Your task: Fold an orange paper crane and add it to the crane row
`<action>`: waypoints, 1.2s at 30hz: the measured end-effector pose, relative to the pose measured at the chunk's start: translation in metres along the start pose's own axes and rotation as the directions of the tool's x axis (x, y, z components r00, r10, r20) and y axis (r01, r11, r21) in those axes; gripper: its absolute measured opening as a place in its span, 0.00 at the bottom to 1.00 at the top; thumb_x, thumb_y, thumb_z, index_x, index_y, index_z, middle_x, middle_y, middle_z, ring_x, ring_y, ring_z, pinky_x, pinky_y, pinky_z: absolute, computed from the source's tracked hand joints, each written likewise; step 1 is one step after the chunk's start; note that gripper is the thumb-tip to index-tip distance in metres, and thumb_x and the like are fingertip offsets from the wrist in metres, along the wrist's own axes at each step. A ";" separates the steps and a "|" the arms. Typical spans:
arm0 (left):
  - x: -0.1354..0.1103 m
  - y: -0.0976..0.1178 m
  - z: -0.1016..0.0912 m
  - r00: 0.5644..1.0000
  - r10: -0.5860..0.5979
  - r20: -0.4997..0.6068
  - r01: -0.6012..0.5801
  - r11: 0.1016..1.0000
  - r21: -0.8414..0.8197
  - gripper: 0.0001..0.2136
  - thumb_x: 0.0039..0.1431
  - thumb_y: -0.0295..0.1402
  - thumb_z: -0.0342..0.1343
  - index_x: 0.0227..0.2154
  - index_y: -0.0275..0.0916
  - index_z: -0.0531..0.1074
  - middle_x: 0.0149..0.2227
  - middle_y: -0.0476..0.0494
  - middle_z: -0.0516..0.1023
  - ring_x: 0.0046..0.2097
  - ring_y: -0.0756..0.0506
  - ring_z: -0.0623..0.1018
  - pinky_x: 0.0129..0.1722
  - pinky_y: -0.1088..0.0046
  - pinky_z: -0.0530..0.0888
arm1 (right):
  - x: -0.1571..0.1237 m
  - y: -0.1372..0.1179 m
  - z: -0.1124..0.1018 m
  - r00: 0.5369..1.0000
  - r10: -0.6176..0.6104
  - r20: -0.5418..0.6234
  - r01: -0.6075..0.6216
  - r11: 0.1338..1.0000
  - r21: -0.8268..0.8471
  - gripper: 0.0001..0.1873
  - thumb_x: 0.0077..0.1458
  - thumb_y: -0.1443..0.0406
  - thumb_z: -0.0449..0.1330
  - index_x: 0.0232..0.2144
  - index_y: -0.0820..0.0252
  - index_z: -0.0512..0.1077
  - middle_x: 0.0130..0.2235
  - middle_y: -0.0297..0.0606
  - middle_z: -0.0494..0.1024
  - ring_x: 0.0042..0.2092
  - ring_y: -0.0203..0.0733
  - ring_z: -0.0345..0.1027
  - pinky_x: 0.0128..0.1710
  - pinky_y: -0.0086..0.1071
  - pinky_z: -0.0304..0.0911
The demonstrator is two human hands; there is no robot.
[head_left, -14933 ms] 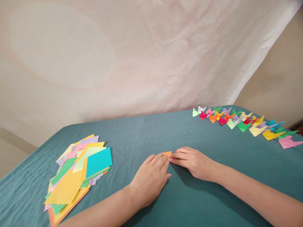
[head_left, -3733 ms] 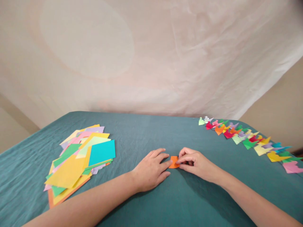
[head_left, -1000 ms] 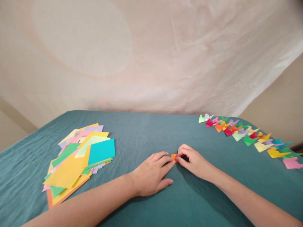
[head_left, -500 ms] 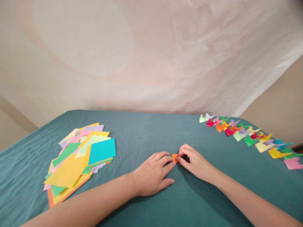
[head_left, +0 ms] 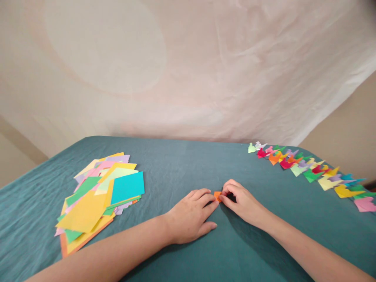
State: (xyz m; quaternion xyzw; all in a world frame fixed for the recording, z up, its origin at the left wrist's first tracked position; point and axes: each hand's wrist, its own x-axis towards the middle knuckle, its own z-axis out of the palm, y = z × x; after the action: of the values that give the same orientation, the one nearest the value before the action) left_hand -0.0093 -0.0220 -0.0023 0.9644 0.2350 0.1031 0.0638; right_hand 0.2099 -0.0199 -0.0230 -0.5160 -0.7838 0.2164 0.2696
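A small folded orange paper (head_left: 217, 195) lies on the teal tablecloth (head_left: 182, 168) between my two hands, mostly hidden by fingers. My left hand (head_left: 190, 215) lies flat on the cloth, fingers stretched out, its fingertips pressing on the paper's left side. My right hand (head_left: 242, 201) is curled, thumb and fingertips pinched on the paper's right edge. Only a sliver of orange shows.
A loose pile of coloured paper squares (head_left: 100, 197) lies at the left. A row of several folded paper figures (head_left: 308, 168) in many colours runs along the table's right edge. A pale cloth backdrop (head_left: 188, 66) hangs behind the table.
Over the last second the hands and orange paper have barely moved. Earlier more of the orange paper showed; it is now smaller and more covered by the fingers.
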 end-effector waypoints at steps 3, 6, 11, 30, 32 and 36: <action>0.000 0.000 -0.001 1.000 0.000 -0.002 0.000 1.000 0.012 0.25 0.60 0.43 0.48 0.56 0.37 0.57 0.54 0.39 0.64 0.59 0.40 0.58 0.58 0.62 0.57 | 0.000 -0.001 -0.001 1.000 0.001 -0.003 -0.001 1.000 -0.001 0.06 0.55 0.68 0.54 0.26 0.59 0.66 0.32 0.35 0.67 0.35 0.37 0.63 0.36 0.32 0.59; 0.000 0.001 -0.001 1.000 -0.003 -0.001 0.003 1.000 0.020 0.24 0.60 0.43 0.48 0.56 0.37 0.58 0.54 0.39 0.64 0.59 0.40 0.59 0.58 0.61 0.57 | 0.001 -0.001 0.000 1.000 -0.002 -0.003 0.002 1.000 -0.004 0.06 0.55 0.68 0.54 0.25 0.59 0.66 0.32 0.35 0.67 0.35 0.37 0.63 0.36 0.32 0.59; 0.001 0.001 -0.002 1.000 -0.004 0.009 0.004 1.000 0.027 0.24 0.60 0.44 0.48 0.56 0.37 0.58 0.54 0.39 0.64 0.59 0.40 0.59 0.58 0.62 0.57 | 0.001 -0.001 0.000 1.000 -0.002 -0.009 0.002 1.000 -0.021 0.06 0.55 0.67 0.54 0.25 0.59 0.65 0.32 0.35 0.66 0.35 0.38 0.63 0.36 0.32 0.59; 0.005 0.007 -0.006 1.000 -0.004 0.006 0.003 0.992 0.126 0.21 0.62 0.44 0.46 0.53 0.37 0.62 0.52 0.41 0.67 0.57 0.41 0.61 0.56 0.64 0.56 | -0.012 -0.014 -0.029 0.987 -0.106 0.124 0.111 0.993 -0.033 0.13 0.61 0.68 0.47 0.41 0.56 0.70 0.41 0.39 0.70 0.42 0.38 0.66 0.43 0.33 0.63; 0.004 0.007 -0.006 1.000 -0.004 0.001 0.004 0.992 0.127 0.22 0.62 0.44 0.46 0.53 0.36 0.61 0.52 0.40 0.67 0.57 0.41 0.61 0.56 0.64 0.56 | -0.020 -0.014 -0.024 0.982 -0.156 0.106 0.174 0.968 -0.179 0.17 0.60 0.71 0.45 0.46 0.57 0.69 0.43 0.41 0.70 0.43 0.40 0.66 0.44 0.35 0.64; 0.004 0.007 -0.006 1.000 -0.004 -0.003 0.004 0.991 0.135 0.22 0.61 0.44 0.46 0.53 0.36 0.61 0.52 0.39 0.67 0.57 0.41 0.61 0.56 0.64 0.56 | -0.033 -0.010 -0.008 0.959 -0.273 0.078 0.281 0.873 -0.399 0.20 0.57 0.73 0.46 0.51 0.60 0.66 0.45 0.45 0.70 0.43 0.44 0.65 0.42 0.39 0.66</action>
State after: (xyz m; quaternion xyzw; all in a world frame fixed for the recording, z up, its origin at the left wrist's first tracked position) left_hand -0.0038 -0.0257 0.0050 0.9659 0.2435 0.0880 -0.0018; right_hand 0.2188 -0.0542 -0.0170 -0.4408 -0.8799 0.0129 0.1770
